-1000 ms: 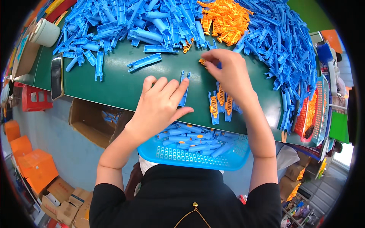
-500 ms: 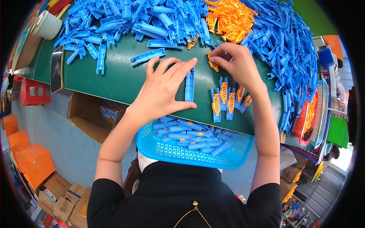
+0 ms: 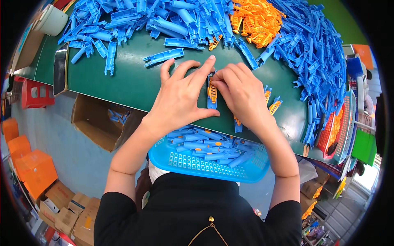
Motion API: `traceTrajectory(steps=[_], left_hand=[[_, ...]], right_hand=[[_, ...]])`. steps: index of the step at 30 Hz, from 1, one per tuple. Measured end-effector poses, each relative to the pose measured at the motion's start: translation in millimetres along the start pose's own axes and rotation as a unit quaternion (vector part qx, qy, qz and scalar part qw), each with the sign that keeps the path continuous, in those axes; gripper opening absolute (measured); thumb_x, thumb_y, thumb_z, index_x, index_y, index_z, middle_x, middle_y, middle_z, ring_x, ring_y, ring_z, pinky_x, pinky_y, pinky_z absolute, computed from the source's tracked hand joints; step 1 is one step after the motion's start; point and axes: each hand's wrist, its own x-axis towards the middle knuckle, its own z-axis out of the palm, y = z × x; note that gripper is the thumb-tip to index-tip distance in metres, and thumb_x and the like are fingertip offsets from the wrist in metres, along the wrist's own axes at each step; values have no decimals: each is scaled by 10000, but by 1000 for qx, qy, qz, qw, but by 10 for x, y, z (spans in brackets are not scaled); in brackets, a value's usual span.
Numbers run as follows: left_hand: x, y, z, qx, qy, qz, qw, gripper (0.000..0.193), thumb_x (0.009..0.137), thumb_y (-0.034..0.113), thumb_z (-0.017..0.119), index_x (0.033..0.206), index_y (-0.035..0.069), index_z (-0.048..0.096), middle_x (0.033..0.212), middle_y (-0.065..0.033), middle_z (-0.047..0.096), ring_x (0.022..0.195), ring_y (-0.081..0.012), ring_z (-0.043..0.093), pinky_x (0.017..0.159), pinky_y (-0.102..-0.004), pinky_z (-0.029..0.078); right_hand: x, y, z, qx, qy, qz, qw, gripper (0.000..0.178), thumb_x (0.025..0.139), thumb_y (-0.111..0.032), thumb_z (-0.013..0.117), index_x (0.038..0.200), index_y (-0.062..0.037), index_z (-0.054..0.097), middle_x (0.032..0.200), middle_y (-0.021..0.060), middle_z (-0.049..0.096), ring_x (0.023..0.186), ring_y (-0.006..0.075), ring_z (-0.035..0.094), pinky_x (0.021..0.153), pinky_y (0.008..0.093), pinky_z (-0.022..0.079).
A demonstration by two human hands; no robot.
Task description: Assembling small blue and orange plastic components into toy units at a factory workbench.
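A workshop: heaped blue parts [image 3: 310,49] and orange parts [image 3: 256,22], a green worktable [image 3: 123,88], cardboard boxes [image 3: 87,221] (perhaps shelving [image 3: 318,235], right rim).

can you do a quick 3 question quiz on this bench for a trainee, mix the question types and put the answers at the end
1. True or false: the right hand touches an orange ribbed plastic strip that lies along a blue trough-shaped plastic shell.

2. Choose one. Compared with the two big heaps of blue plastic parts, the heap of orange plastic strips lies:
a) left of both
b) between them
c) right of both

3. Fill in the colour: some blue plastic pieces in the light-blue perforated plastic basket show small ____ oval patches.

Key: 1 true; 2 b; 3 orange.
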Motion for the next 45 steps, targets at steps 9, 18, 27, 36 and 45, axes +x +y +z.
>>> traceTrajectory(steps=[9, 18, 27, 36, 45], left_hand=[[5, -3, 1, 1, 3, 3, 1000, 1143, 521, 391, 893, 1473, 67, 350, 1213, -19, 636, 1204, -231, 498, 1083, -545, 186], [-124, 152, -9, 29, -54, 43, 997, 1089, 584, 489, 831, 1451, 22, 366, 1349, -52, 544, 1190, -250, 491, 1085, -539, 189], [-26, -250, -268, 182, 141, -31, 973, 421, 850, 293, 678, 1220, 104, 611, 1307, -74, 547, 1195, -281, 490, 1050, -505, 278], [-112, -316, -249, 99, 113, 45, 988, 152, 776, 30, 653, 923, 63, 637, 986, -63, 645, 963, -274, 590, 869, -423, 441], [-27, -159, -166, 58, 104, 3, 993, 315, 762, 56, 699, 1067, 59, 618, 958, -74, 634, 921, -262, 577, 838, -402, 436]], right_hand=[[0, -36, 38, -73, 15, -26, 997, 126, 771, -54, 692, 866, -60, 610, 821, 55, 576, 769, 246, 558, 644, 355, 481], [74, 144, -348, 125, -133, 86, 980, 94, 798, -113, 697, 870, -54, 703, 823, 79, 634, 819, 253, 591, 677, 383, 485], [403, 1132, -353, -199, 92, 72, 973, 201, 833, -175, 689, 1021, -103, 688, 968, 61, 616, 963, 274, 563, 828, 373, 479], [378, 862, -416, -106, 103, 73, 986, 145, 834, -111, 685, 945, -42, 623, 960, 96, 623, 944, 307, 588, 799, 386, 481], [169, 446, -195, 38, -43, -38, 998, 136, 771, -19, 695, 892, -34, 635, 1039, 69, 631, 981, 282, 607, 808, 378, 504]])
